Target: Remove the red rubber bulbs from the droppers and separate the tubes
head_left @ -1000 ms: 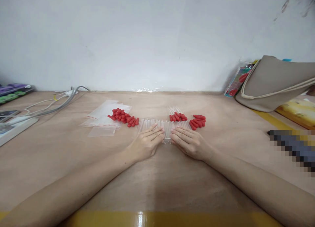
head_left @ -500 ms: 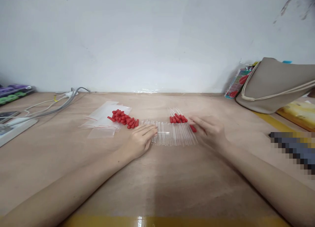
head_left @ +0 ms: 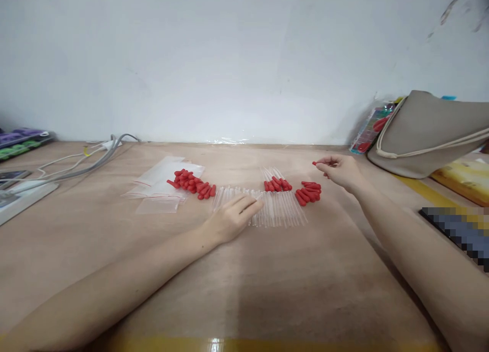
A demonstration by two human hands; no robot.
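Observation:
My left hand [head_left: 234,217] lies over a row of clear dropper tubes [head_left: 282,209], its fingers bent together around what looks like one clear tube, mostly hidden. Off to the right, my right hand [head_left: 339,169] is raised above the table and pinches a small red rubber bulb [head_left: 314,163] between thumb and fingertips. Below that hand sits a small pile of red bulbs [head_left: 309,193]. Several thin tubes with red bulbs on them [head_left: 277,184] lie behind the row. A larger heap of red bulbs [head_left: 189,181] is left of my left hand.
Clear zip bags [head_left: 158,181] lie under and beside the larger heap. Cables [head_left: 95,161] and a white power strip [head_left: 30,199] are at the left. A grey-brown drawstring bag [head_left: 431,133] stands at the right, near a pixelated dark object [head_left: 454,235].
My right hand has lifted up and right from beside the right-hand bulbs, now with a red bulb in its fingers. My left hand has slid right across the tubes.

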